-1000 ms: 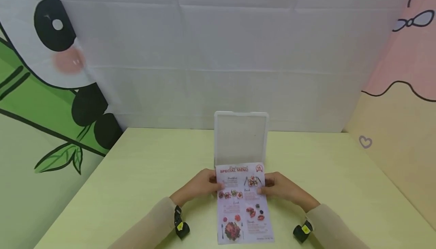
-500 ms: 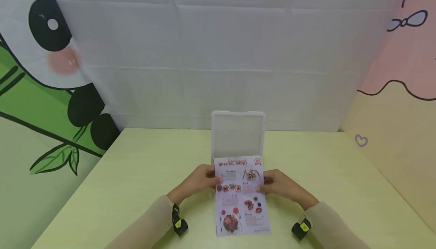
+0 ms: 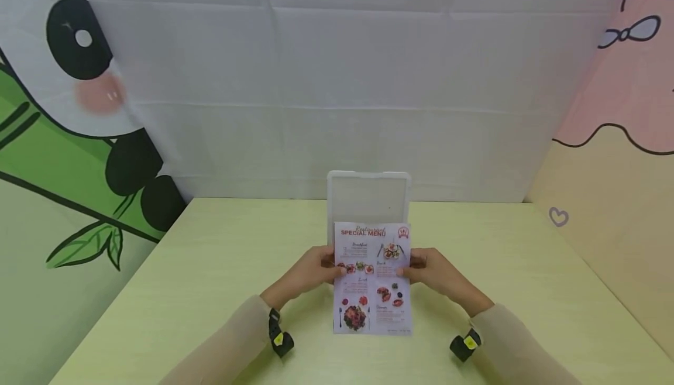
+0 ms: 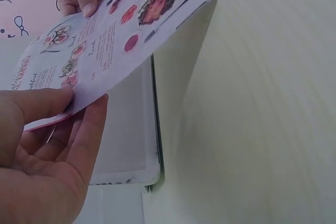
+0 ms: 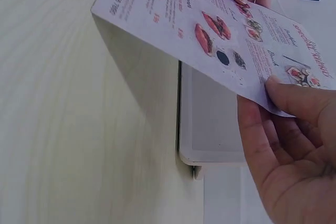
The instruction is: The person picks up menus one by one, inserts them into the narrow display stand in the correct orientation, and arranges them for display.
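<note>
Menu sheet [image 3: 376, 288] between the two hands [image 3: 308, 272] [image 3: 442, 275]

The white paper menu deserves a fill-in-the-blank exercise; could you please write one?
The left hand and right hand hold the white paper menu, its red capitals reading "____ MENU".
In the head view, its largest dish picture is bottom ____.
The menu is in ____ of the white rectangular rimmed panel.

Missing: SPECIAL; left; front.
</note>
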Demonstrator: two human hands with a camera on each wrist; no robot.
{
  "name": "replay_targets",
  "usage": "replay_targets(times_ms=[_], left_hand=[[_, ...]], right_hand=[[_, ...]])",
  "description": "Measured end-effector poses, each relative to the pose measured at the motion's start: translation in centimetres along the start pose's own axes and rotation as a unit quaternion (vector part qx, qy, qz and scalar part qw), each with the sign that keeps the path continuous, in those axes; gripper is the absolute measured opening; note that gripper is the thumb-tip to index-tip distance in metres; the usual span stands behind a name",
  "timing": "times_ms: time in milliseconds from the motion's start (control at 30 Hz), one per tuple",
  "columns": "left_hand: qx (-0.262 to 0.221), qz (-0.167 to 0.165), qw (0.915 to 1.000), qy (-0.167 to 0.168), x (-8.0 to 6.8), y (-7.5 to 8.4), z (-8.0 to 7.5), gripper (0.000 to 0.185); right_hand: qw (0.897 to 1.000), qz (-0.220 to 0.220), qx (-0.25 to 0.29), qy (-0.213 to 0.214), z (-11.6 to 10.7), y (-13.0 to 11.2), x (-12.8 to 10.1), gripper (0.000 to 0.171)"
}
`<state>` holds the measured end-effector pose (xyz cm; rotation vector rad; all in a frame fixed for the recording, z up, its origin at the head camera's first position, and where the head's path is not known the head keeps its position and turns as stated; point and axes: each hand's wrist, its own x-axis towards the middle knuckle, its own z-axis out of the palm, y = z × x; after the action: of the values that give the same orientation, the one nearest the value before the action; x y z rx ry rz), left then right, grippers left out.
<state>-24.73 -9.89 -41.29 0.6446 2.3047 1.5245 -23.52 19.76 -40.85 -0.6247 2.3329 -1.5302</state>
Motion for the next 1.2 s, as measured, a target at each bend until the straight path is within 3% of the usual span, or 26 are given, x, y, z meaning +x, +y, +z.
replay_targets(times_ms=[500,733,1200], left_hand=[[0.022,0.018,0.9979,0.058,0.6,2.0,-0.9,0.033],[0.021,0.024,0.9949,0.096,1.1,2.7,-1.7,0.032],[0.016,0.05,0.9937,0.099,1.4,3.8,-3.0,0.037]], right_hand=[[0.999,0.006,-0.008,0.051,-0.7,-1.5,0.7,0.043],[0.999,0.007,-0.002,0.054,-1.0,-2.5,1.1,0.047],[0.996,0.008,-0.021,0.086,-1.8,-5.3,2.2,0.034]])
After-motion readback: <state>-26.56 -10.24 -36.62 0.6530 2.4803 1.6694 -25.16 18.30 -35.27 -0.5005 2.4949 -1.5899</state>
